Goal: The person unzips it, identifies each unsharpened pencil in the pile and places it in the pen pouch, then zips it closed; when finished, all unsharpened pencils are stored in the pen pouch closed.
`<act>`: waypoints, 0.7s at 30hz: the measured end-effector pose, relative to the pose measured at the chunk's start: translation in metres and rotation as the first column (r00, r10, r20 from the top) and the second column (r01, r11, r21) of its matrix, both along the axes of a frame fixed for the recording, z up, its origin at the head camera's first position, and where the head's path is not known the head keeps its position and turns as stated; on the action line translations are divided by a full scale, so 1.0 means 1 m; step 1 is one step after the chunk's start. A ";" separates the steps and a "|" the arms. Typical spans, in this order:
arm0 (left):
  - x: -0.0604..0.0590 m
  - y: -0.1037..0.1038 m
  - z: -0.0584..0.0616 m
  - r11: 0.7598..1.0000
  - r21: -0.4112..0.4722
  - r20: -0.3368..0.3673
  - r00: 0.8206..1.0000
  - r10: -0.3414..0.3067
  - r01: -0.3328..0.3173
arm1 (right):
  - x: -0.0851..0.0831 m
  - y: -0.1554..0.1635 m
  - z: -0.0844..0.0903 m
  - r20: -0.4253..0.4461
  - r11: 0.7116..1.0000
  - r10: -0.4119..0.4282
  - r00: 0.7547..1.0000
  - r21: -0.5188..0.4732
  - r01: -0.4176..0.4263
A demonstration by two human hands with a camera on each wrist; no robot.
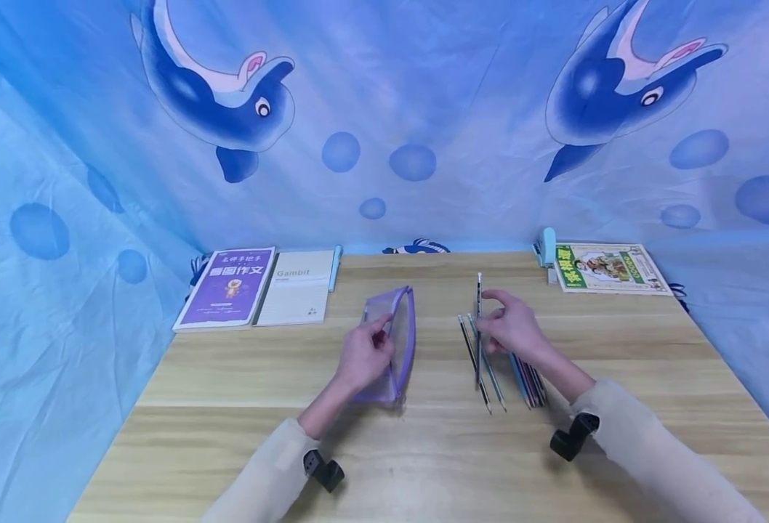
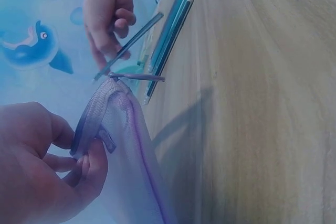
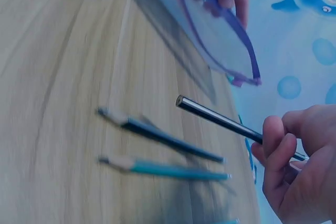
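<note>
Purple mesh pouch (image 1: pixel 394 341) pinched by left hand (image 1: pixel 361 356); right hand (image 1: pixel 512 327) grips a pencil (image 1: pixel 479 312).

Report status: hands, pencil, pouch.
Left hand pinches the translucent purple mesh zip pouch at its open edge. Right hand grips one dark pencil, lifted off the wooden desk. Loose pencils lie beside; nothing between pencil and pouch.

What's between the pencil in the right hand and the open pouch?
Nothing visible. Bare table separates the pencil in the right hand from the pouch, which the left hand holds open.
</note>
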State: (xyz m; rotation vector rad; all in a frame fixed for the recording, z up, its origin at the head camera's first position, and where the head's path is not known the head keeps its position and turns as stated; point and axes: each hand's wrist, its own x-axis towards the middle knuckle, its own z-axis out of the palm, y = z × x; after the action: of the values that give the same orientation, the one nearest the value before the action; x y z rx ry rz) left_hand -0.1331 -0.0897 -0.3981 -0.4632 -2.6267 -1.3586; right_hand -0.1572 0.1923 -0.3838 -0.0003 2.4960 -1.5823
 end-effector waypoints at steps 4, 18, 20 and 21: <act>0.000 -0.001 -0.001 1.000 -0.011 -0.019 1.000 0.000 0.000 | 0.001 -0.015 0.003 0.028 0.993 -0.031 0.999 -0.109 0.033; 0.002 0.007 0.004 1.000 -0.007 0.005 1.000 0.013 -0.013 | 0.002 -0.074 0.000 0.052 0.907 -0.140 0.989 -0.394 0.149; 0.002 0.008 0.005 1.000 -0.006 0.009 1.000 0.017 -0.017 | 0.002 -0.081 -0.001 0.063 0.896 -0.145 0.987 -0.415 0.158; 0.002 0.009 0.005 1.000 -0.007 0.014 1.000 0.019 -0.019 | 0.001 -0.084 -0.002 0.063 0.891 -0.149 0.987 -0.424 0.162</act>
State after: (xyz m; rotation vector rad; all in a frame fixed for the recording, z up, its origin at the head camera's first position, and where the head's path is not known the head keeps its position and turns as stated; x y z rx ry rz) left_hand -0.1309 -0.0807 -0.3928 -0.4295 -2.6411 -1.3522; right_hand -0.1557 0.1085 -0.3858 0.1651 2.1167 -2.1498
